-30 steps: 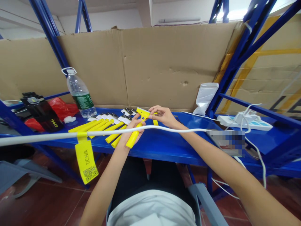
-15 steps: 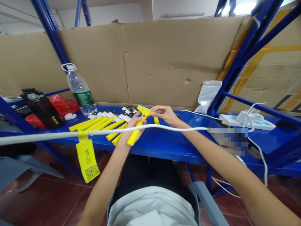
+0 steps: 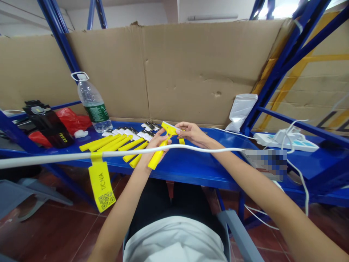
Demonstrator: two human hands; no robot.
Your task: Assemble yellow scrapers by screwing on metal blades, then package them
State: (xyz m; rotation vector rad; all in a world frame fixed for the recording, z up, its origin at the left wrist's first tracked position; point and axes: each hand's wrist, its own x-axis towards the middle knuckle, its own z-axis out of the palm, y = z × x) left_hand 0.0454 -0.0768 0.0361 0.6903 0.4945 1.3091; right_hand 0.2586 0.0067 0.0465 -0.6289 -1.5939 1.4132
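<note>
My left hand [image 3: 152, 142] is closed around a yellow scraper [image 3: 156, 158], whose thick handle points down toward me. Its wide T-shaped head, with a pale edge along the top, tilts up to the right. At the head's right end, my right hand [image 3: 195, 134] pinches the corner between thumb and fingers. Under the right hand lies a small yellow piece [image 3: 181, 140] on the blue table, partly covered. Left of my hands rest several yellow scrapers [image 3: 109, 144] in a slanted row, with black-and-white cards at their far ends.
A white cable [image 3: 207, 148] with a yellow tag [image 3: 102, 186] crosses in front of my forearms. Back left stand a water bottle [image 3: 95, 105], a black flask [image 3: 51, 125] and a red bag [image 3: 72, 120]. A power strip [image 3: 300, 142] sits right. Cardboard [image 3: 191, 72] closes the back.
The scraper head has shifted slightly right and tilted a little more, its right end lower. Both hands keep their hold on it.
</note>
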